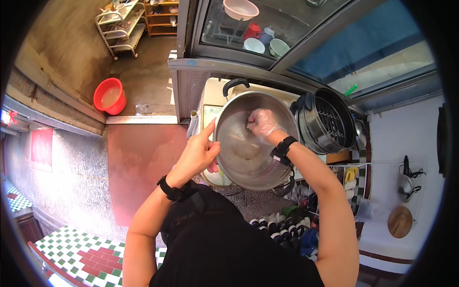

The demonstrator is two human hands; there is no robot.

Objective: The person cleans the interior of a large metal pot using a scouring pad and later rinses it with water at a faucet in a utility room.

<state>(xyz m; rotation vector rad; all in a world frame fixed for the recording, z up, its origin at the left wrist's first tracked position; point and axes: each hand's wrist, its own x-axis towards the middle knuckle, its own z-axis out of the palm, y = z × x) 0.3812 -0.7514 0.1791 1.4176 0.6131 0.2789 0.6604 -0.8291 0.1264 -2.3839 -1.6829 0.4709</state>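
Observation:
A large stainless steel pot (244,168) with black side handles stands before me, some cloudy liquid on its bottom. My right hand (263,123), in a clear plastic glove, is inside it against the inner wall, its fingers closed on a dark scouring pad (249,125), mostly hidden by the fingers. Bare and at the pot's left rim is my left hand (200,150); its index finger points up along the outside, and the other fingers are curled near the rim. Whether those fingers grip the rim is hard to tell.
Stacked steamer pots (328,122) stand close at the right of the large pot. Beneath it is a cream-coloured surface (211,91). A red bucket (110,97) of cloudy water sits at the upper left. Shoes (279,227) lie below, and a window frame (229,64) runs behind.

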